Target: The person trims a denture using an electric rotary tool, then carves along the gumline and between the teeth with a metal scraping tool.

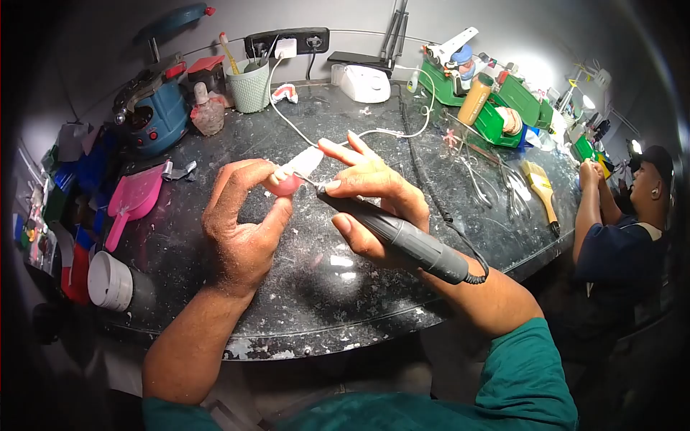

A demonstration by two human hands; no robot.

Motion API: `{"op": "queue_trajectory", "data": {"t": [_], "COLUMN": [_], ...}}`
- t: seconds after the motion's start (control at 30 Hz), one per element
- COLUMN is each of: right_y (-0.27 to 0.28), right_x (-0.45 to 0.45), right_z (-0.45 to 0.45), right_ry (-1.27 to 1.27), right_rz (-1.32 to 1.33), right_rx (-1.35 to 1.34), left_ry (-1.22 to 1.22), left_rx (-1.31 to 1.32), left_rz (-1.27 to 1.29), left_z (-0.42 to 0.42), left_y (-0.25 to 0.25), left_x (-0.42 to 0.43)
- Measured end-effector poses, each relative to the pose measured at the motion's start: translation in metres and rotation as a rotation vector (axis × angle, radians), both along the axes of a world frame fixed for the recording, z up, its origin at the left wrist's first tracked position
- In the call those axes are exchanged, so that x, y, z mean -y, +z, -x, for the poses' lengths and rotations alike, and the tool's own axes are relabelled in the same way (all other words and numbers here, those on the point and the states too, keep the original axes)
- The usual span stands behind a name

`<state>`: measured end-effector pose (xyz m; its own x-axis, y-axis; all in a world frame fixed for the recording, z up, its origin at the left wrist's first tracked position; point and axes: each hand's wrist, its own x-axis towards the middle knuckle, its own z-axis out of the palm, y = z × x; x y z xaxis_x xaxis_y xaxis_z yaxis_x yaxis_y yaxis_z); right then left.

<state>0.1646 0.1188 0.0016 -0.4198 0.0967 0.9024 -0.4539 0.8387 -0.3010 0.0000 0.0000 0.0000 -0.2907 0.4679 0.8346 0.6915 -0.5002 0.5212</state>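
Between the thumb and fingers of my left hand (244,215) is a small pink denture piece (287,187) with pale teeth, held above the dark worktop. My right hand (377,197) grips a black rotary handpiece (399,237) like a pen, its thin tip at the denture's right side. A coiled cord runs from the handpiece's rear end. Just behind the denture shows a whitish piece (305,161); whether it touches my fingers is unclear.
The dark speckled worktop (338,302) carries a pink dustpan (136,194), white tub (110,281), blue machine (154,115), tool cup (249,86), white control box (365,84), green trays (496,122) and a brush (539,188). A co-worker (632,215) sits at the right.
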Motion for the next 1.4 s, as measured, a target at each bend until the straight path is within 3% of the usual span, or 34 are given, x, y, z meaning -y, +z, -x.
{"op": "queue_trajectory", "data": {"t": [0.9, 1.4], "right_y": [0.0018, 0.0008], "right_x": [0.0018, 0.0000], "right_z": [-0.0008, -0.0017], "right_ry": [-0.010, 0.005], "right_rz": [-0.001, 0.020], "right_rx": [0.001, 0.034], "left_ry": [0.042, 0.101], "left_rx": [-0.038, -0.190], "left_rz": [0.034, -0.014], "left_z": [-0.0033, 0.0020], "left_y": [0.0033, 0.0048], "left_x": [0.0015, 0.0002]}}
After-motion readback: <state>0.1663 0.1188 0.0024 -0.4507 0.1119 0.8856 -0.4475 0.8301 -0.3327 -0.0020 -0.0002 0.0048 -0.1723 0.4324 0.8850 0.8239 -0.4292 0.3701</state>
